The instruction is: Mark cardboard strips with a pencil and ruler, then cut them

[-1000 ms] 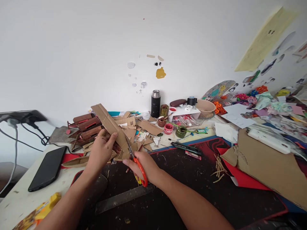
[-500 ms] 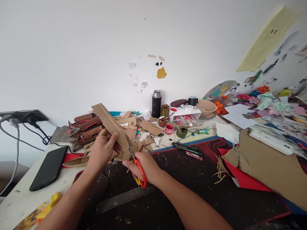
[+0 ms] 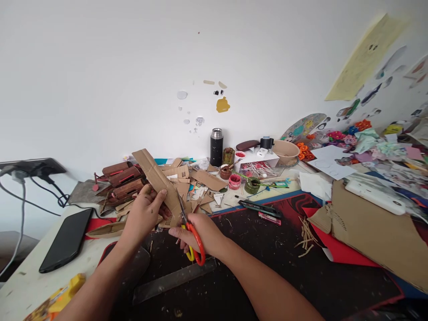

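Note:
My left hand (image 3: 144,213) is closed on a long strip of brown cardboard (image 3: 154,173), tilted up to the left. The thumb lies over its near face. In my right hand (image 3: 200,232) is a pair of scissors (image 3: 198,245) with one orange-red and one yellow handle loop. Their blades point up and away, at the right edge of the strip near its lower end. Whether the blades are parted is hard to make out. Behind both hands lies a heap of cardboard scraps (image 3: 209,179).
Left of my arms lie a black phone (image 3: 66,238) and brown cardboard pieces (image 3: 125,175). A clear ruler (image 3: 174,280) is on the dark mat. Behind stand a black flask (image 3: 216,148) and paint jars (image 3: 252,184). A box cutter (image 3: 260,207) and large cardboard sheet (image 3: 371,227) lie right.
The scissors' handle loops have spread apart, with more of the yellow loop showing. The whole view has shifted slightly. Both hands keep their holds.

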Demonstrator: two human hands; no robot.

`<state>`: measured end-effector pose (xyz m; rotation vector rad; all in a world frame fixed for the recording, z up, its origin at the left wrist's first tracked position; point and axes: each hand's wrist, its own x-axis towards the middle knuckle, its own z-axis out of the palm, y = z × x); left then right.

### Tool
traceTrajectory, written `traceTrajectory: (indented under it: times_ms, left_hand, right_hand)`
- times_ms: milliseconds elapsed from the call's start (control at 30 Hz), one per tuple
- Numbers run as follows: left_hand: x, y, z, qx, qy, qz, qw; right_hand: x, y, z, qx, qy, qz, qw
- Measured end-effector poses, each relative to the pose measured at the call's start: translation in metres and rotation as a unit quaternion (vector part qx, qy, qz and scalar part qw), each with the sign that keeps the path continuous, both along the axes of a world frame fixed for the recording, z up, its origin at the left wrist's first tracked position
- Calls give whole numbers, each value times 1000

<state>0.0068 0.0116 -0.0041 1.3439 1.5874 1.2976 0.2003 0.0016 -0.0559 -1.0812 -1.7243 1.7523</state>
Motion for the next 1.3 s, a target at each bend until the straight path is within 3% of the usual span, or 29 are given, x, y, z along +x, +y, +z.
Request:
traceTrajectory:
  times_ms: [233, 533, 767, 933, 1167, 1300]
  left_hand:
    - [0, 2, -7, 1, -7, 6, 1000]
    - [0, 1, -10, 1, -5, 10, 1000]
    - [1, 2, -12, -8, -11, 19, 1000]
    - [2, 2, -12, -9, -22, 18, 1000]
    - [3, 3, -12, -7, -31, 25, 999]
    - [2, 4, -13, -12, -34, 22, 999]
  right_hand:
    - [0, -2, 10, 53, -65, -28, 996]
    - [-4, -3, -2, 84, -73, -53, 992]
    - [-5, -6, 1, 92, -80, -54, 991]
    - [-6, -6, 2, 147, -99, -64, 982]
    - [-8, -7, 4, 150, -121, -76, 978]
    - [-8, -6, -1, 111, -99, -70, 986]
